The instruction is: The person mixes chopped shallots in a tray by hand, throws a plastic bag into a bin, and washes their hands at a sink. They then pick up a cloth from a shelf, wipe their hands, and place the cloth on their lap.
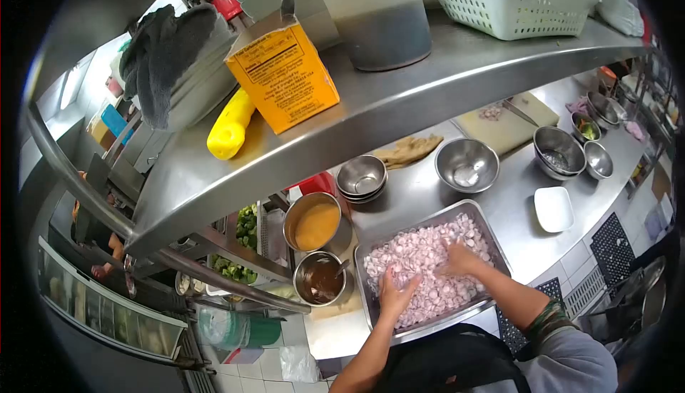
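A deep rectangular metal pan [496,239] on the steel counter holds a heap of small pale pink pieces [421,254], apparently raw meat. My left hand [397,293] rests in the heap near the pan's front left, fingers spread and touching the pieces. Further right, my right hand [462,259] reaches into the heap with its fingers apart, the tips partly buried. Neither hand visibly grips a single object. Left of the pan stand a pot of orange-brown liquid [317,226] and a smaller pot of dark brown sauce [322,279] with a utensil in it.
A steel shelf [399,97] crosses above the counter, bearing an orange box [285,75], a yellow bottle [230,127] and a white basket [492,0]. Behind the pan are a metal bowl [467,166], stacked bowls [361,177] and a cutting board [528,111] with a knife. A white dish [554,209] sits right.
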A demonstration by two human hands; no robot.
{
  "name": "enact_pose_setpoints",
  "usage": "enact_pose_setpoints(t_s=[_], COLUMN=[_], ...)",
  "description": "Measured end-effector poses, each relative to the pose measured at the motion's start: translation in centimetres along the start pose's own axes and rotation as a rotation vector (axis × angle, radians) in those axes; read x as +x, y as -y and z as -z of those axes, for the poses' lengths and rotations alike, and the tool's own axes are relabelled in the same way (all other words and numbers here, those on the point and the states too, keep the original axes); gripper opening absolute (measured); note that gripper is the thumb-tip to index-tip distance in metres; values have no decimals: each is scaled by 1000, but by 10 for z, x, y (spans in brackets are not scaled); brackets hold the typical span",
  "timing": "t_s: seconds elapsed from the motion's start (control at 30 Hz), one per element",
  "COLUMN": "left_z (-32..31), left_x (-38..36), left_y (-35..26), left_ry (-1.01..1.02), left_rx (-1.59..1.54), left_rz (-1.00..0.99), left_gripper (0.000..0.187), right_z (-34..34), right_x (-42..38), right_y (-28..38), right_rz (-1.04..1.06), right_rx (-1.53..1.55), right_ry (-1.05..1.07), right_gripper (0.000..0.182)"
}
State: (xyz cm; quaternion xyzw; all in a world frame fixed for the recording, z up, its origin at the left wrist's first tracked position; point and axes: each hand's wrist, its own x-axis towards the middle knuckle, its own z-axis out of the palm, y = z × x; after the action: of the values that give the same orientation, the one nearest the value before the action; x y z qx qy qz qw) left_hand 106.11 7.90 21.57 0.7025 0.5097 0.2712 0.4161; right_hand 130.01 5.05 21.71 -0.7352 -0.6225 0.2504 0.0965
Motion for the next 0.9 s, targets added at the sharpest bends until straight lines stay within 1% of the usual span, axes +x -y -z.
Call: enact_pose_setpoints(t_s=[0.03, 0.07, 0.1, 0.13, 0.17, 0.2, 0.23, 0.27, 0.3, 0.33, 0.37, 0.43, 0.47, 0.57, 0.6, 0.63, 0.7, 0.73, 0.8, 0.83, 0.9], left_z=[-8, -13, -20, -27, -33, -31, -26, -12, 11, 16, 19, 30, 24, 5, -9, -18, -32, -36, -33, -30, -23], left_x=[4, 2, 6, 16, 20, 23, 24, 25, 21, 26, 30, 34, 35, 12, 10, 8, 2, 6, 12, 14, 14], left_y=[-8, -12, -16, -18, -12, -9, -9, -19, -43, -37, -28, -13, 11, -2, 5, 0, -18, -20, -24, -27, -36], left_ry=[7, 10, -14, -32, -28, -5, 29, 67, 132, 110, 85, 54, 9, 11, -1, -15, -4, 13, 70, 100, 122], left_rx=[-114, -226, -222, -220, -210, -204, -206, -201, -170, -132, -97, 38, 206, 97, -29, -154, -308, -392, -466, -498, -450], left_rz=[38, 96, 146, 192, 223, 232, 240, 226, 186, 115, 37, -80, -104, 177, 204, 231, 258, 252, 283, 301, 279], left_gripper=[99, 98, 94, 91, 81, 71, 61, 51, 42, 37, 35, 42, 51, 66, 71, 77, 81, 86, 86, 86, 73], right_z=[-9, -17, -11, -9, -14, -46, -6, 31, 44, 57, 61, 60, 64, 52, 22, 18, 8, 0, -19, -23, -23], right_x=[2, 2, 5, 7, 7, 19, 1, -23, -29, -24, -15, -21, -26, -52, -40, -45, -47, -45, -34, -33, -32], right_y=[8, 9, 12, 15, 13, -12, 11, 35, 32, 25, 12, -6, -9, 7, -4, 7, 40, 42, 41, 39, 40], right_rz=[-11, -17, -30, -44, -70, -45, -156, -143, -90, -27, -52, -109, -180, -156, -130, -151, -188, -147, -57, -48, -28], right_rx=[78, 189, 305, 312, 323, 217, 257, 242, 246, 245, 242, 241, 301, 472, 618, 542, 387, 433, 526, 520, 511], right_ry=[40, 65, 98, 24, -32, -177, 3, -59, -49, -55, -44, -3, 160, 78, 139, 104, 26, -36, -157, -167, -182], right_gripper=[89, 87, 85, 80, 75, 72, 66, 58, 58, 58, 57, 56, 59, 88, 110, 108, 106, 99, 88, 85, 81])
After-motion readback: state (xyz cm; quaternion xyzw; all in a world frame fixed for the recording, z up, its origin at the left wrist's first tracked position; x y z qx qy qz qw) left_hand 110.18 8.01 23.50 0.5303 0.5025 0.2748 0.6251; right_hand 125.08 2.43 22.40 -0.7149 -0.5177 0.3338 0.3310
